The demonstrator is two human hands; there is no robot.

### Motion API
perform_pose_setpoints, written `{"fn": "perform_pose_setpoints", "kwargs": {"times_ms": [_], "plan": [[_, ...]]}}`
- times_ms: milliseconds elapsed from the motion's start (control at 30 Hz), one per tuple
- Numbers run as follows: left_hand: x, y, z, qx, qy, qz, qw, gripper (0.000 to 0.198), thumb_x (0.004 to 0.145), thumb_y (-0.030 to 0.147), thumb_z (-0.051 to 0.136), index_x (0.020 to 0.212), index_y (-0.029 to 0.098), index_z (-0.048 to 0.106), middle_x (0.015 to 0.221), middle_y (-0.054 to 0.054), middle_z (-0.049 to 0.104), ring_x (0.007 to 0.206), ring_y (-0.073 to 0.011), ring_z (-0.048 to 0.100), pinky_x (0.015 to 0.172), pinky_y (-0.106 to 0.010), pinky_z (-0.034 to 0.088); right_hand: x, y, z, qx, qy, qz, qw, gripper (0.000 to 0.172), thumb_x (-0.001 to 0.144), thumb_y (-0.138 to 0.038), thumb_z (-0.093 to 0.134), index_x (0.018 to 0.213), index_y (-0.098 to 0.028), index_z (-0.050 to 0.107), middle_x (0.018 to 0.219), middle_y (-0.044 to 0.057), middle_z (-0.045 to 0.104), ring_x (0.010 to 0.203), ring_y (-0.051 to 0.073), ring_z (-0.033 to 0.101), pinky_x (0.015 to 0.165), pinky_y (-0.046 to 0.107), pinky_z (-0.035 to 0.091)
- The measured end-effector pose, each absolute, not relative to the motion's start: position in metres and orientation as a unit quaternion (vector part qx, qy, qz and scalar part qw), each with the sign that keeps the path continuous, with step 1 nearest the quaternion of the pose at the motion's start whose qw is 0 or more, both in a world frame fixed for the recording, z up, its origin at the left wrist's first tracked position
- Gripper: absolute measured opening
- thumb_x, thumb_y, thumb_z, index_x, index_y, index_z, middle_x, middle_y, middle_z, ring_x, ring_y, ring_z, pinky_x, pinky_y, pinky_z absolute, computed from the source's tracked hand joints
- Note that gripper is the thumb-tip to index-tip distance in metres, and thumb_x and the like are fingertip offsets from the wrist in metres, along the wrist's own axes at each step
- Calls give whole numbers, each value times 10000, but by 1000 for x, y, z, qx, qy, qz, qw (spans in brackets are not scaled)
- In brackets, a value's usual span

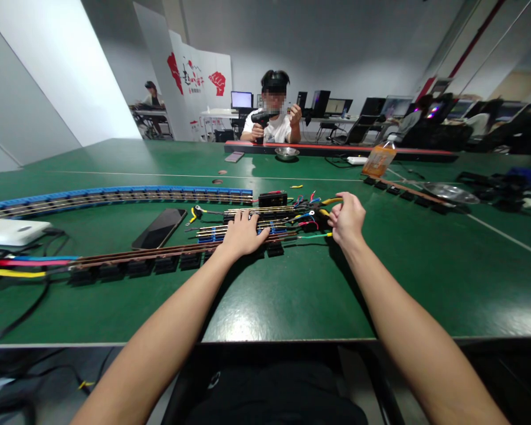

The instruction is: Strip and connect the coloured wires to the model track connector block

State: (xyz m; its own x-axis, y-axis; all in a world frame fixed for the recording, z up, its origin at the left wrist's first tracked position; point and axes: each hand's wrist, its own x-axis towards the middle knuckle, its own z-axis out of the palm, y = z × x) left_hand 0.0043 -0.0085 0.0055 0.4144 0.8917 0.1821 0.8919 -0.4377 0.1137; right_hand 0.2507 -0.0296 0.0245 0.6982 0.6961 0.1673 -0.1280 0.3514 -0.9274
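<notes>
My left hand (244,231) lies flat, fingers spread, on a bundle of short rail strips (211,233) with brass-coloured bars and blue and black bases. The fingers of my right hand (348,219) are curled round the yellow handles of a pair of pliers (331,201). Its dark jaws point left among thin red, blue and yellow wires at the strips' right end; what they touch is too small to tell. A green wire (314,236) runs from the strips to below my right hand. Close to my left hand runs a long brown rail strip (137,258) on black feet.
Left lie a phone (160,229), a curved blue rail strip (115,193) and a white device (15,232) with cables. Across the green table (274,295) a person (272,112) holds a power drill (260,123). A metal bowl (287,153) and an orange drink bottle (380,156) stand farther back.
</notes>
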Motion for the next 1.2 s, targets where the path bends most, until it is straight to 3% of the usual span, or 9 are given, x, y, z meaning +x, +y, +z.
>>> {"fn": "perform_pose_setpoints", "kwargs": {"times_ms": [133, 267, 467, 600, 967, 1200], "plan": [[4, -8, 5, -842, -530, -105, 2, 616, 968, 584, 367, 1386, 158, 518, 1498, -179, 443, 1396, -356, 370, 1037, -508, 442, 260, -31, 27, -505, -223, 306, 775, 265, 880, -504, 551, 843, -248, 492, 395, -155, 301, 295, 42, 223, 319, 141, 133], [4, -8, 5, -843, -527, -106, 5, 620, 970, 578, 372, 1390, 146, 517, 1490, -181, 451, 1393, -358, 375, 1041, -509, 442, 260, -30, 24, -507, -289, 260, 770, 422, 838, -645, 575, 878, -227, 530, 526, -107, 478, 316, 31, 302, 323, 164, 168], [3, -8, 4, -843, -527, -106, 6, 624, 974, 582, 364, 1390, 143, 517, 1482, -182, 454, 1389, -363, 379, 1027, -515, 455, 248, -38, 20, -536, -532, 38, 654, 462, 899, -637, 533, 986, -202, 662, 716, -12, 649, 555, 93, 569, 524, 212, 427], [4, -7, 4, -844, -524, -111, 11, 616, 974, 580, 364, 1379, 146, 525, 1461, -178, 473, 1374, -359, 394, 1016, -513, 467, 246, -39, 17, -538, -554, 18, 636, 476, 949, -628, 446, 1030, -209, 656, 724, -4, 659, 643, 124, 630, 606, 233, 476], [4, -6, 3, -845, -521, -115, 13, 607, 972, 570, 378, 1364, 134, 539, 1440, -181, 487, 1372, -348, 400, 1019, -486, 474, 261, -14, 34, -595, -518, 24, 615, 500, 947, -619, 430, 940, -186, 677, 653, 9, 659, 553, 121, 585, 559, 225, 446], [4, -4, 2, -844, -524, -109, 11, 600, 975, 578, 363, 1366, 157, 535, 1474, -171, 467, 1386, -349, 385, 1019, -493, 470, 271, 25, 70, -637, -519, 161, 547, 407, 945, -518, 510, 811, -168, 668, 445, -37, 519, 375, 82, 427, 427, 199, 331]]}}
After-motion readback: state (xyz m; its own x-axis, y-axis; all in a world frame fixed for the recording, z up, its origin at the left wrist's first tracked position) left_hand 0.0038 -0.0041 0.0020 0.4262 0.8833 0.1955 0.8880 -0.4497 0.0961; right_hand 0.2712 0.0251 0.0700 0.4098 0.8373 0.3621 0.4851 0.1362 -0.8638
